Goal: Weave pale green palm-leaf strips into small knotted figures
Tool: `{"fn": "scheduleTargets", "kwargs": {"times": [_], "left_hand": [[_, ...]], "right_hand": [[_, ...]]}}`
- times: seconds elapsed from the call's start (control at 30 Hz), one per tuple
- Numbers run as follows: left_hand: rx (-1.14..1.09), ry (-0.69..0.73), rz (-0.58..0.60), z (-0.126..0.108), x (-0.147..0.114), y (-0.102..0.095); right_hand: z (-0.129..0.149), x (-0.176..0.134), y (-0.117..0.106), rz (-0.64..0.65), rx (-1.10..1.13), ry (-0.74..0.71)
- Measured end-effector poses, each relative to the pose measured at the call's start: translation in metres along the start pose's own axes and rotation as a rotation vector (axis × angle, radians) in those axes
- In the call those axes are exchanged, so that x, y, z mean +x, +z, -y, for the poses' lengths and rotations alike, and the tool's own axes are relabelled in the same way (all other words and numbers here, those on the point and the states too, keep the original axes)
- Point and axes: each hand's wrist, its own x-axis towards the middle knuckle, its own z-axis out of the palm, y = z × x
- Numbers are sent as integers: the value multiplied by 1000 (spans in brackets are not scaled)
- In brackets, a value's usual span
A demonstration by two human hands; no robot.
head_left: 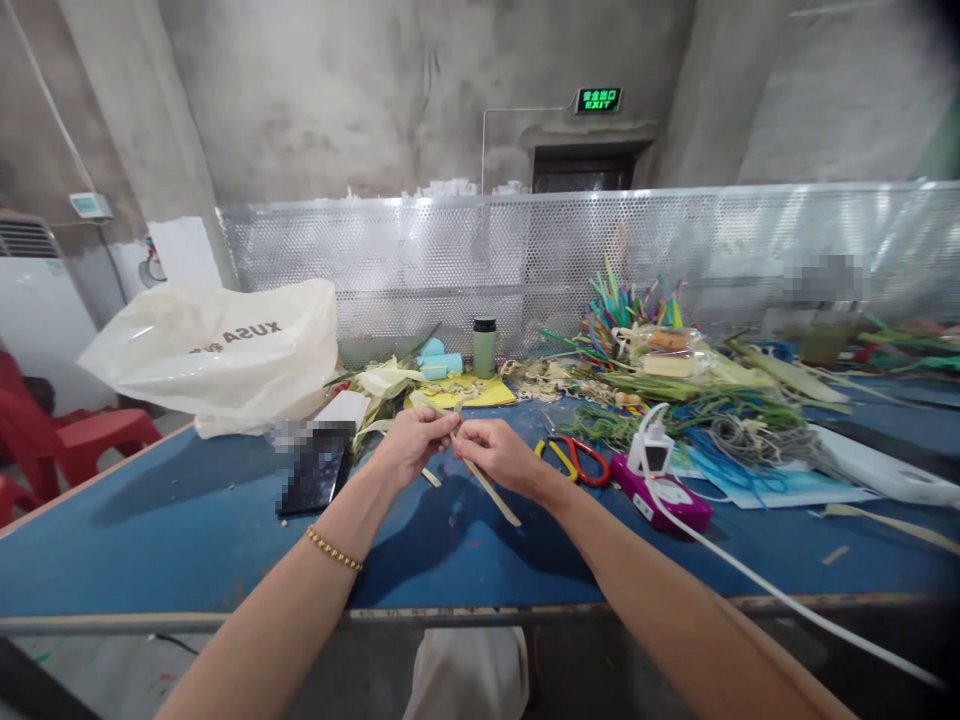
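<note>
My left hand [411, 442] and my right hand [499, 452] meet over the table, fingertips almost touching. Both pinch a pale, flat strip of dried leaf [493, 495], whose lower end slants out beneath my right hand towards the table's front. More of it shows above my left fingers; the part between the fingertips is mostly hidden. Another short pale strip piece [431, 478] lies below my left hand. Right of my right hand are red-handled scissors [592, 465] and a yellow-handled tool [556, 458] whose kind I cannot tell.
A black phone or tablet [319, 470] and a cream plastic bag [225, 350] lie left on the blue table [187, 530]. Behind stand a green bottle [484, 350] and yellow sheet [487, 392]. Rightward, a purple power socket [667, 497] trails a white cable; colourful fibre bundles [622, 310] lie beyond.
</note>
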Motion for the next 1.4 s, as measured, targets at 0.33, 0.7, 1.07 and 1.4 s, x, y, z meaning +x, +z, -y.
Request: {"fn": "scheduleTargets", "kwargs": {"times": [0.33,0.7,1.07,1.4], "left_hand": [[107,-40,-2,-8,-1,-3],[60,-72,-78,-4,-2,0],[-26,-58,-98,-3,0,-2],[-55,-53,87,-5,-5,6]], "right_hand": [[3,-4,0,17,-131,-96],[6,-5,5,24,-172,-142],[4,-2,2,-3,-181,-139],[-6,12,-12,-267,157,169]]}}
